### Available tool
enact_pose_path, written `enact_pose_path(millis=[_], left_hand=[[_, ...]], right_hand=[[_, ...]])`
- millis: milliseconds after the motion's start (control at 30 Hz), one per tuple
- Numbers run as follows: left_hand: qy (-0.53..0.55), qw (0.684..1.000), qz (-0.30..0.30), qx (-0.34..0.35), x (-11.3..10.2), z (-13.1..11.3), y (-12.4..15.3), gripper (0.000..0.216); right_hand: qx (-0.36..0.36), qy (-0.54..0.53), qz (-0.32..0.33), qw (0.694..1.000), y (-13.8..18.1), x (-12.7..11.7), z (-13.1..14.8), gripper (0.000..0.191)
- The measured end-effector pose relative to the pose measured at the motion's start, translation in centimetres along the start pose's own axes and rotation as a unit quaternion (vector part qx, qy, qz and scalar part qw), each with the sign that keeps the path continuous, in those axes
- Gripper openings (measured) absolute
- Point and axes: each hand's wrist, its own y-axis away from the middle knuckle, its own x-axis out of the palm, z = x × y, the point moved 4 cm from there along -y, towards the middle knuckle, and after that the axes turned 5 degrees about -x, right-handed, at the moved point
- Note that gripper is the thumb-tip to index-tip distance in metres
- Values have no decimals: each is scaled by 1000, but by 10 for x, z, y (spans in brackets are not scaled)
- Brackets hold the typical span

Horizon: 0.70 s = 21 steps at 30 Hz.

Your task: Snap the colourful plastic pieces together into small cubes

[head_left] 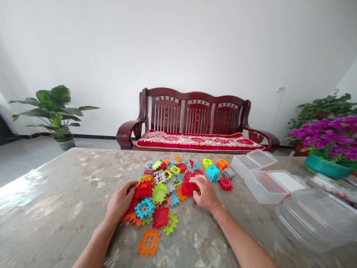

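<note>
A heap of plastic interlocking tiles in red, green, orange, blue and grey lies between my hands. At its left side my left hand (pixel 121 200) is closed at the edge of a red lattice tile (pixel 144 189), its fingertips partly hidden. My right hand (pixel 205 192) has its fingers bent over another red tile (pixel 187 188) on the right side of the heap. Nearer to me are a blue frame tile (pixel 144 208), a solid red tile (pixel 160 217) and a green tile (pixel 170 223). An orange window tile (pixel 148 242) lies apart in front.
Right of the heap sit several assembled cubes, among them a blue cube (pixel 212 173) and an orange cube (pixel 222 164). Beyond them stand clear plastic boxes (pixel 264 188), a transparent lid (pixel 318 216) and a teal flower pot (pixel 327 168). A wooden bench (pixel 195 111) stands behind the table.
</note>
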Motion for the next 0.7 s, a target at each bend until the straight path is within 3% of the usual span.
enact_pose_path(millis=[200, 700], left_hand=[[-1, 1000, 3, -2, 1, 0, 1, 39], [8, 1000, 14, 1, 1, 0, 1, 38]], right_hand=[[5, 9, 56, 998, 1, 9, 0, 56], [51, -26, -56, 997, 2, 2, -12, 52]])
